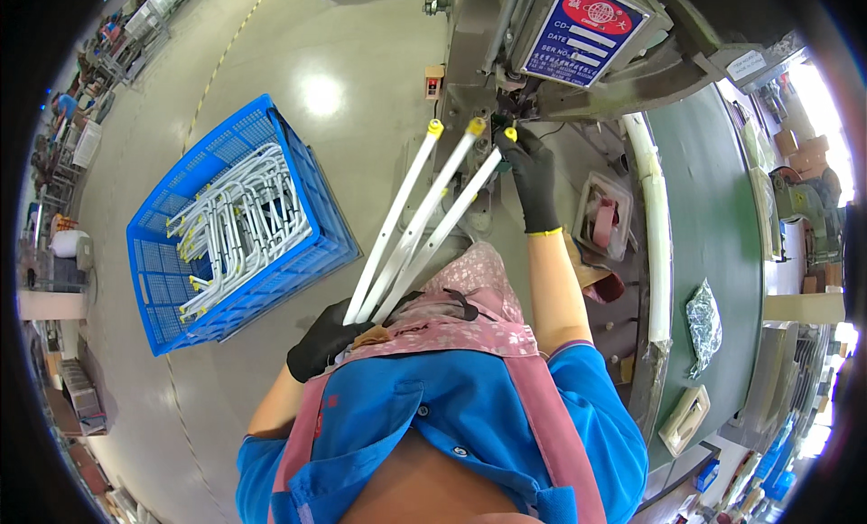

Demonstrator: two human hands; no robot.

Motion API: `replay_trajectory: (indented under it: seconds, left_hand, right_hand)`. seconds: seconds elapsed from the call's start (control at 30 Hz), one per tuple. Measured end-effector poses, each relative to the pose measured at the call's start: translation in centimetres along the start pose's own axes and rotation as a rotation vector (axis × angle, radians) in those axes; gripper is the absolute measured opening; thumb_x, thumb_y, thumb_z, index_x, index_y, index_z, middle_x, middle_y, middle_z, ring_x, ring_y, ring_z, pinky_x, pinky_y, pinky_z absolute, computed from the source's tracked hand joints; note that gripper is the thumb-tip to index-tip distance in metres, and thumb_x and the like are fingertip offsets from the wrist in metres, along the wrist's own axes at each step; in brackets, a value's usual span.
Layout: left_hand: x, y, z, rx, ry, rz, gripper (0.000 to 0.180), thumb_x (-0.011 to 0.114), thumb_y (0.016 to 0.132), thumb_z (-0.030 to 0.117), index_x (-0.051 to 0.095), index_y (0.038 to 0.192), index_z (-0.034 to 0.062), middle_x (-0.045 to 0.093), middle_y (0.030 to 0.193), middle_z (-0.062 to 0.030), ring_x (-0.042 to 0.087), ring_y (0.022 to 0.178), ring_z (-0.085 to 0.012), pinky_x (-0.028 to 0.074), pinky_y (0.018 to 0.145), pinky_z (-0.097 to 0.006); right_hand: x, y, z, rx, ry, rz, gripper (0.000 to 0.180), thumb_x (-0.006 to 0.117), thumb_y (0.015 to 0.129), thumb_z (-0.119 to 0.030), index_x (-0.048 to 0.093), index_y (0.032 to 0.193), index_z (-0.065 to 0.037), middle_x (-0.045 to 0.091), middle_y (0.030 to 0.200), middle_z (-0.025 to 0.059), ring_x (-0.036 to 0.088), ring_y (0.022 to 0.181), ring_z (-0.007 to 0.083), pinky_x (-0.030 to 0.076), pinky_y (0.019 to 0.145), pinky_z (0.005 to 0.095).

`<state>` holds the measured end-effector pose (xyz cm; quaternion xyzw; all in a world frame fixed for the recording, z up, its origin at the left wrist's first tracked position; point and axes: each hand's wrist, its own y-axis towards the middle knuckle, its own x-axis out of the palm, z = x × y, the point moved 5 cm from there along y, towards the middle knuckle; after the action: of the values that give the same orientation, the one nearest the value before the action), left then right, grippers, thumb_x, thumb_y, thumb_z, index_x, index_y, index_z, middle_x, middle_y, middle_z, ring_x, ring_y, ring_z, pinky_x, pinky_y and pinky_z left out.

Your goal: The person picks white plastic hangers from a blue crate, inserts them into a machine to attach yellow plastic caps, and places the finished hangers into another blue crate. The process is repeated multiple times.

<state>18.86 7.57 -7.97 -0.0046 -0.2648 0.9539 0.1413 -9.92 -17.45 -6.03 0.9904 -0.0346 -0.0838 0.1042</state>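
Three white metal tubes (397, 221) with yellow end pieces slant up and away in front of my apron, fanned apart at the far end. In a black glove, my left hand (322, 341) is closed round their near ends, low by my waist. My right hand (533, 172), gloved in black too, is closed at the yellow end (510, 134) of the rightmost tube, just under the machine head (591, 36). Its fingertips are partly hidden by that end. Small dark holes show along the tubes.
On the left floor stands a blue plastic crate (149, 294) of bent white tube frames (244, 221). A green conveyor belt (713, 199) runs along my right, bearing a silver plastic-wrapped packet (703, 330) and a beige tray (685, 422). Beside the machine sits a bin (623, 194).
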Motion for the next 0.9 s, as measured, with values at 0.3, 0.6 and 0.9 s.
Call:
replay_trajectory:
  seconds: [0.3,0.6,0.9]
  left_hand:
    - [0.5,0.2,-1.4,-0.084,-0.168,0.038,0.031,0.068,0.080,0.011,0.059,0.107,-0.0008,0.063,0.088,-0.0057,0.058,0.078,-0.0107,0.048,0.070,-0.025]
    - [0.5,0.3,-0.8,-0.098,-0.125,0.045,0.034,0.066,0.082,0.011,0.056,0.112,-0.0019,0.064,0.091,-0.0080,0.060,0.081,-0.0123,0.048,0.073,-0.026]
    - [1.3,-2.8,2.8,-0.041,-0.157,0.079,0.039,0.063,0.088,0.007,0.049,0.124,-0.0031,0.064,0.098,-0.0144,0.063,0.091,-0.0173,0.051,0.082,-0.029]
  right_hand:
    - [1.2,1.0,0.8,0.030,0.088,0.001,0.035,0.068,0.084,-0.018,0.064,0.112,0.001,0.065,0.091,0.0006,0.055,0.079,0.0062,0.045,0.072,0.0209]
    - [1.0,1.3,0.9,0.057,0.066,-0.045,0.036,0.068,0.081,-0.021,0.064,0.108,0.003,0.066,0.092,0.0059,0.057,0.083,0.0107,0.046,0.077,0.0260]
    - [1.3,0.8,3.7,0.070,-0.007,-0.068,0.033,0.066,0.084,-0.022,0.066,0.106,0.002,0.067,0.090,0.0049,0.058,0.083,0.0108,0.046,0.077,0.0254]
